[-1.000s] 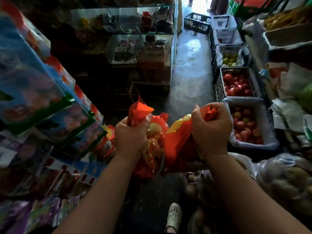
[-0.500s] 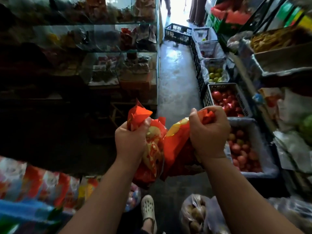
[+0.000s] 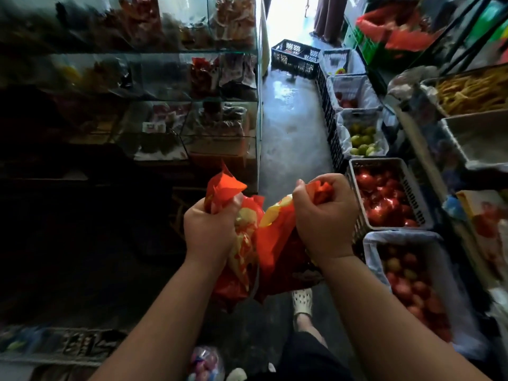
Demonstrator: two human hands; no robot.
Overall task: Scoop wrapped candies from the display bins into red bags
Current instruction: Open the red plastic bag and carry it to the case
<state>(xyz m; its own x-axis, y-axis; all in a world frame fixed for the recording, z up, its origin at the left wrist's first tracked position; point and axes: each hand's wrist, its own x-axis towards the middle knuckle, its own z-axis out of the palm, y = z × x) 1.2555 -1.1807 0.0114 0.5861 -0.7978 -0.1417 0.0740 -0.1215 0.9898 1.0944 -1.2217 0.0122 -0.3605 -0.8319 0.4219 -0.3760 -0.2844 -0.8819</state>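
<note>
I see left hand (image 3: pixel 210 229) fisted tight round a bunched top of the red bag (image 3: pixel 275 251), right hand (image 3: pixel 324 218) fisted round another bunch. Both grips are fully closed on plastic; can't tell if it's one bag or two. Bag hangs between the fists above the aisle floor (image 3: pixel 288 138), glass display case (image 3: pixel 220 119) left, crate of red fruit (image 3: pixel 384 196) right.

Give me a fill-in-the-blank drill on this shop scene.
The left hand and right hand grip bags whose main colour is ___.
The crate of tomatoes stands on the person's ___ side.
The green fruit sits ___ from the person than the tomatoes.
Missing words: red; right; farther.
</note>
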